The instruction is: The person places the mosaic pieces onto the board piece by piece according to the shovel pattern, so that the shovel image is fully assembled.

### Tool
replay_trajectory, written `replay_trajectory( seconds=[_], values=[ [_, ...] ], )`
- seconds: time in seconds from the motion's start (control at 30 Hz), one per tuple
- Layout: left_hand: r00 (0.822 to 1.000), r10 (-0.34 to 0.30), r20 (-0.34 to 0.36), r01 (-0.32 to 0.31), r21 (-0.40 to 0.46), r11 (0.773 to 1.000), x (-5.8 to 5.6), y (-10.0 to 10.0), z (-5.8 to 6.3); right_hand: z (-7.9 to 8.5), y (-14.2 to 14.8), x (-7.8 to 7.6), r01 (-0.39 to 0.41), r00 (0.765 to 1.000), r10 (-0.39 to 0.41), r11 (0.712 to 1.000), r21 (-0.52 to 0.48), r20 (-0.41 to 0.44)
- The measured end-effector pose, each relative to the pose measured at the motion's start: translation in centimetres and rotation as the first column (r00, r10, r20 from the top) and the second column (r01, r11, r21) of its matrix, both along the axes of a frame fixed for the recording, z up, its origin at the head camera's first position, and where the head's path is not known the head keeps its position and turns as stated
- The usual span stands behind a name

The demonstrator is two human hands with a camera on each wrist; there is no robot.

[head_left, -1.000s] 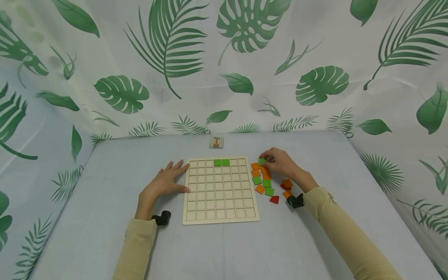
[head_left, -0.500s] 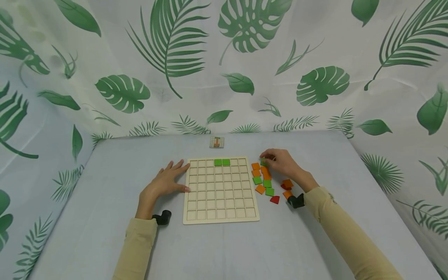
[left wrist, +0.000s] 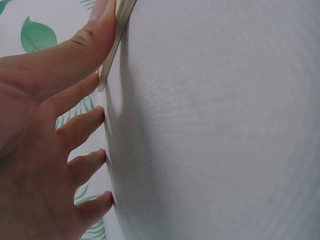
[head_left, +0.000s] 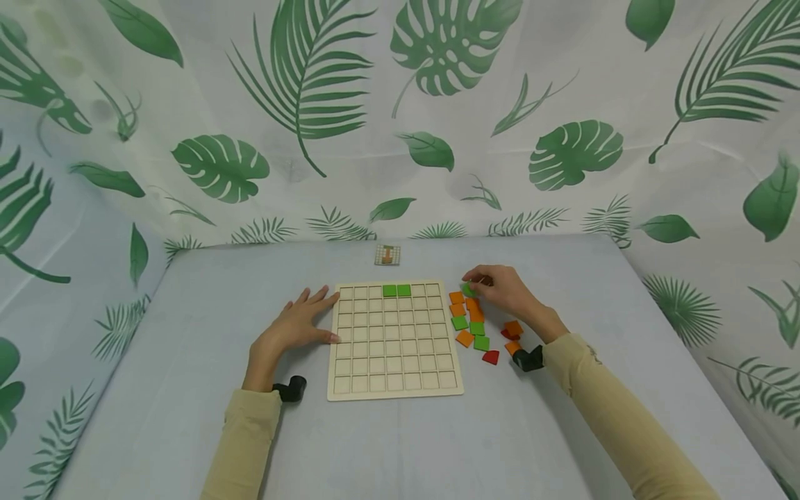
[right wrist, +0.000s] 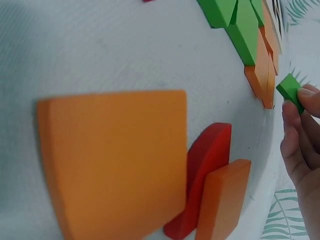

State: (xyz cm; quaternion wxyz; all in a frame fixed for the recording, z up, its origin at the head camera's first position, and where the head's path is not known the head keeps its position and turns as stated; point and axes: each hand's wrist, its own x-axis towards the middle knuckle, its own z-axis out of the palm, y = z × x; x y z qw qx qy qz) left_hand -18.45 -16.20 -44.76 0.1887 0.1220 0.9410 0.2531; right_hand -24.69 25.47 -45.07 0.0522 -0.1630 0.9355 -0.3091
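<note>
A pale wooden grid board (head_left: 395, 340) lies mid-table, with two green square tiles (head_left: 396, 290) side by side in its top row. My left hand (head_left: 298, 323) rests at the board's left side, fingers spread, thumb and index finger touching the edge; the left wrist view shows the thumb (left wrist: 85, 50) over that edge. Beyond the board's upper right corner my right hand (head_left: 500, 286) pinches a green square tile (right wrist: 290, 90) between thumb and fingers, above the loose tiles.
Orange and green tiles (head_left: 477, 328) lie in two loose columns right of the board. A red quarter-round piece (head_left: 491, 357) sits below them; near the right wrist are orange tiles (right wrist: 115, 160) with a red piece (right wrist: 205, 175). Behind the board lies a small pattern card (head_left: 387, 255).
My right hand shifts only slightly, and the green tile tilts a little between its fingers. The left hand and the board keep their places.
</note>
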Motion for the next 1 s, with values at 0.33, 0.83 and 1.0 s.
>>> replay_trajectory(
  seconds=[0.33, 0.83, 1.0],
  values=[
    [1.0, -0.002, -0.003, 0.002, 0.0, 1.0, -0.04, -0.05, -0.2, 0.09, -0.19, 0.32, 0.044, 0.995, -0.039, 0.998, -0.053, 0.094],
    [1.0, 0.003, -0.002, -0.003, -0.005, 1.0, 0.06, 0.06, 0.07, 0.21, -0.68, 0.33, 0.078, 0.987, -0.063, 0.992, -0.097, 0.151],
    [1.0, 0.001, -0.003, -0.001, -0.007, 1.0, 0.06, 0.05, 0.09, 0.19, -0.92, 0.25, 0.082, 0.983, -0.059, 0.988, -0.13, 0.172]
  ],
)
